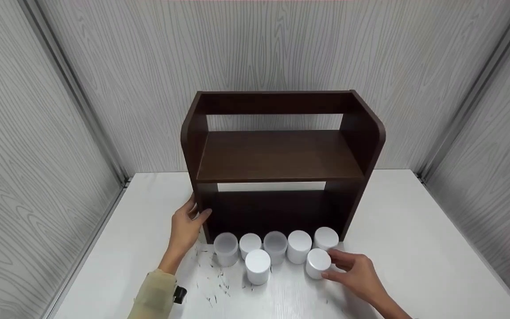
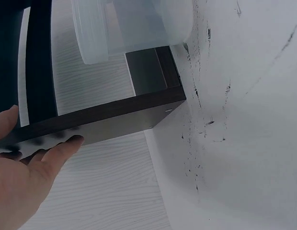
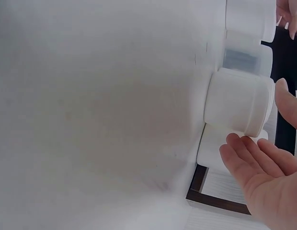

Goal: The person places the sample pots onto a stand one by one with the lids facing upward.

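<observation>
A dark brown two-tier wooden shelf (image 1: 281, 155) stands upright at the table's back. My left hand (image 1: 185, 228) grips its left side panel (image 2: 115, 112), thumb on the front edge and fingers along the outer face. Several round lidded jars stand along the shelf's front. A white jar (image 1: 318, 263) sits in front at the right; my right hand (image 1: 356, 274) is at its right side, fingers fairly straight and fingertips at its edge in the right wrist view. Another white jar (image 1: 257, 267) stands forward of the row. Two frosted jars, one a translucent jar (image 1: 226, 250), are among them.
The white table (image 1: 414, 248) bears dark scuff marks (image 2: 196, 96) near the shelf's left front corner. Grey wood-grain panels (image 1: 272, 44) enclose the table at the back and both sides. More white jars (image 1: 299, 247) stand close together at the shelf's foot.
</observation>
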Action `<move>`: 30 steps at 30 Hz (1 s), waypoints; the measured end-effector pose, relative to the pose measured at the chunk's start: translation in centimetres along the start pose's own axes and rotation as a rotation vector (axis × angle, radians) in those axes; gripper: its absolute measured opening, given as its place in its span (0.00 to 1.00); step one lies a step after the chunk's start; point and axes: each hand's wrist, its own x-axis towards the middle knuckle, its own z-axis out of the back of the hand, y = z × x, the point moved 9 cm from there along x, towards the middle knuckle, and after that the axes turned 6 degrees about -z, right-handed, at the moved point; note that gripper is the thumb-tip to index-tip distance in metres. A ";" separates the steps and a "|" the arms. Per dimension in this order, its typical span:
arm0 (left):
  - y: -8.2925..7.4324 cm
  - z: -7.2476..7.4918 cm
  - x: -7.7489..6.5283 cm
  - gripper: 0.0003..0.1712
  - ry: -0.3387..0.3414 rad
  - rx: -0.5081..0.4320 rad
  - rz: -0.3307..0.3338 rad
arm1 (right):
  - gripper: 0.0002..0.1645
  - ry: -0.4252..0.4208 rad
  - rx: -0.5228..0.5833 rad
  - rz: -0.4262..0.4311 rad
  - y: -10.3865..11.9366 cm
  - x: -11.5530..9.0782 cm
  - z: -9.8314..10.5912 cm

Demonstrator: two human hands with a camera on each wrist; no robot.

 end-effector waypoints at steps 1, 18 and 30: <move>0.0 0.0 0.0 0.38 -0.010 0.000 -0.001 | 0.36 -0.006 -0.010 -0.002 0.0 0.1 0.0; -0.1 0.3 -0.2 0.33 -0.068 -0.039 0.008 | 0.35 0.034 -0.001 0.055 0.7 0.1 -1.5; -0.6 0.4 0.2 0.33 -0.072 -0.033 -0.012 | 0.32 0.092 -0.012 0.094 0.9 0.2 -2.2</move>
